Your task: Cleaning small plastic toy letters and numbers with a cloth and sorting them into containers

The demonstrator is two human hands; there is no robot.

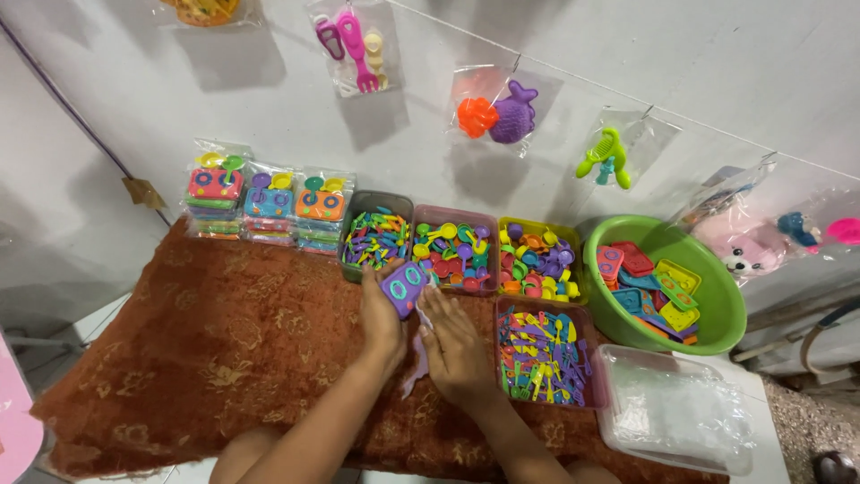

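My left hand holds a purple toy stove tray with teal rings, lifted just in front of the boxes of small plastic toys. Close beside it, my right hand rests on the rust-coloured cloth and grips a thin clear plastic bag that trails down between my two hands. Directly behind the hands stand a grey box of mixed small utensils and a pink box of toy spoons and pans.
A yellow box of toy pots and a pink box of toy cutlery stand to the right. A green basin holds coloured trays, with a clear tub of bags in front. Packed toy sets line the wall at left. Sample bags hang above.
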